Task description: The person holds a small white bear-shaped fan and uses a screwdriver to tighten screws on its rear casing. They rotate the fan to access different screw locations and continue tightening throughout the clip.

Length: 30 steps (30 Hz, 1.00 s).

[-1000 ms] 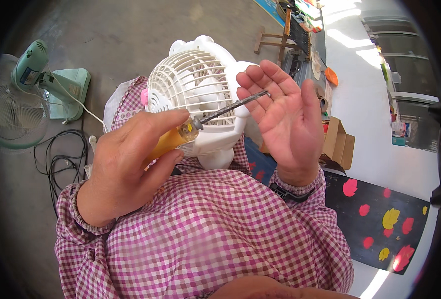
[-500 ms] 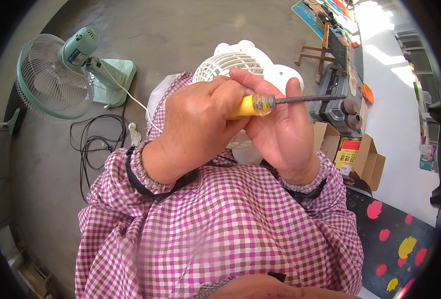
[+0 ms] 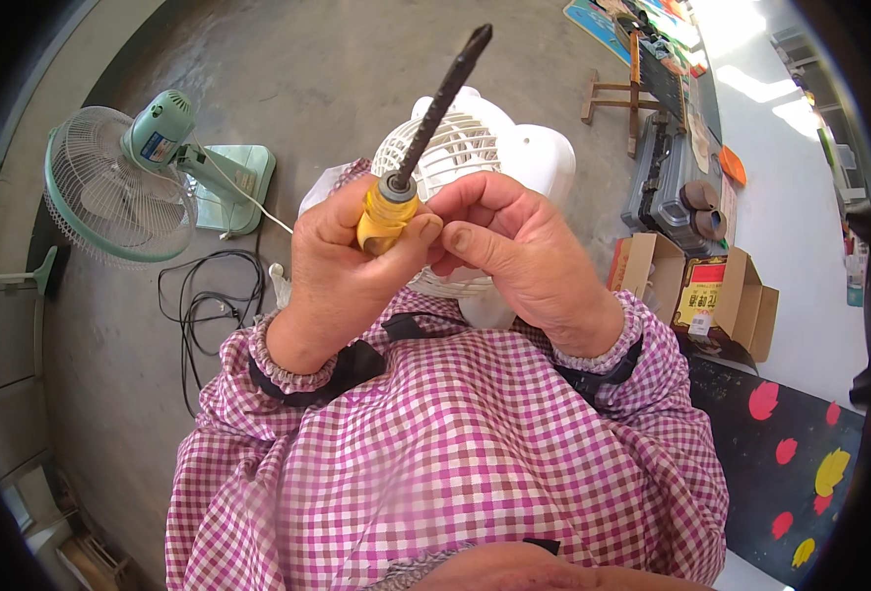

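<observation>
My left hand point(image 3: 342, 256) is wrapped round the yellow handle of a screwdriver point(image 3: 388, 212). The dark shaft points up and away, its cross-shaped tip well above the hand. My right hand point(image 3: 529, 258) is closed, thumb against the bent fingers, its fingertips meeting those of my left hand. Whatever sits in that pinch, if anything, is too small or hidden to make out. Beneath both hands lies a white plastic object with a slatted, rounded grille point(image 3: 460, 153) and smooth lobes, over my lap; my hands cover part of it.
On the floor at left stands a pale green fan point(image 3: 125, 187) beside coiled black cable point(image 3: 204, 305). To the right are an open cardboard box point(image 3: 750, 305), a grey tool case point(image 3: 667, 187), a small wooden stand point(image 3: 632, 94) and a black board with coloured spots point(image 3: 741, 443).
The screwdriver has swung from pointing right to pointing up and away. My right hand has gone from open, behind the shaft, to fingers pinched together beside my left hand.
</observation>
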Each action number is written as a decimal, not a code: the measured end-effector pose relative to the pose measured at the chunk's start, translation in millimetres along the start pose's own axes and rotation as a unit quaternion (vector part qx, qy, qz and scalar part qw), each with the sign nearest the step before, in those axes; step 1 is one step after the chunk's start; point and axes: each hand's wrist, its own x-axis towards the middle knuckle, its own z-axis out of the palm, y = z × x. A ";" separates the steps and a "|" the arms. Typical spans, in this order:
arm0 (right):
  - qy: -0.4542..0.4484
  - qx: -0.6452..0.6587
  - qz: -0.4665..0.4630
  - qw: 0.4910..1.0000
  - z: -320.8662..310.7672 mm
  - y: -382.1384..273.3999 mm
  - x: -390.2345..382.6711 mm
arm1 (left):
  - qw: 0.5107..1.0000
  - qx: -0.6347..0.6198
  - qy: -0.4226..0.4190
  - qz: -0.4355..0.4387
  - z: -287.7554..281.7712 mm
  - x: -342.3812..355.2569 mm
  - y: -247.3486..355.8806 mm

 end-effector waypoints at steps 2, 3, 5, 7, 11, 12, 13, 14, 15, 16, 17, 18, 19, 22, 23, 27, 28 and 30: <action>-0.004 0.011 -0.002 1.000 1.8 0.3 0.8 | 1.000 -0.024 -0.009 -0.003 -3.3 -2.2 -1.9; 0.001 0.013 -0.002 1.000 3.8 1.5 1.8 | 1.000 -0.024 -0.014 0.003 -5.5 -2.6 -2.9; 0.008 0.014 0.005 1.000 8.8 5.4 3.8 | 0.999 -0.035 -0.020 0.018 -11.3 -4.7 -4.5; 0.012 0.016 0.008 1.000 15.5 10.5 5.6 | 0.997 -0.051 -0.032 0.038 -19.8 -6.7 -5.0; 0.026 -0.005 -0.088 0.996 17.1 13.0 3.3 | 0.996 -0.040 -0.071 -0.018 -46.6 -11.6 -5.8; 0.037 -0.008 -0.110 0.993 12.3 10.4 1.2 | 0.993 -0.039 -0.100 -0.041 -55.4 -14.4 -5.4; 0.055 -0.017 -0.133 0.989 5.3 6.2 -2.0 | 0.989 -0.020 -0.148 -0.019 -63.7 -15.1 -5.7; 0.035 -0.009 -0.150 0.988 -3.8 1.3 -3.7 | 0.989 0.010 -0.145 -0.016 -64.8 -18.7 -7.2; 0.046 -0.010 -0.149 0.988 -12.1 -1.0 -5.5 | 0.990 0.032 -0.134 -0.007 -67.6 -21.8 -7.7; 0.049 -0.008 -0.156 0.986 -18.7 -0.6 -6.9 | 0.988 0.058 -0.136 0.037 -68.8 -22.7 -9.4; 0.044 -0.007 -0.171 0.984 -24.3 0.3 -8.7 | 0.984 0.085 -0.137 0.081 -69.9 -24.6 -10.0; 0.073 -0.012 -0.170 0.983 -28.2 0.9 -11.8 | 0.974 0.126 -0.149 0.111 -69.9 -26.1 -10.6; 0.090 -0.017 -0.172 0.981 -30.4 2.9 -12.8 | 0.969 0.142 -0.154 0.130 -69.7 -27.6 -10.6; 0.112 -0.040 -0.185 0.976 -30.4 6.8 -13.9 | 0.951 0.194 -0.167 0.175 -71.0 -30.0 -9.8; 0.113 -0.052 -0.187 0.975 -29.0 7.6 -13.3 | 0.946 0.222 -0.169 0.166 -72.5 -30.3 -9.4; 0.122 -0.093 -0.189 0.970 -21.3 9.2 -11.7 | 0.942 0.232 -0.156 0.186 -76.1 -29.5 -13.2; 0.119 -0.099 -0.190 0.969 -20.1 9.6 -10.4 | 0.943 0.229 -0.154 0.183 -77.1 -29.7 -13.8; 0.110 -0.103 -0.192 0.970 -18.4 10.6 -8.7 | 0.945 0.228 -0.155 0.176 -78.3 -30.0 -15.1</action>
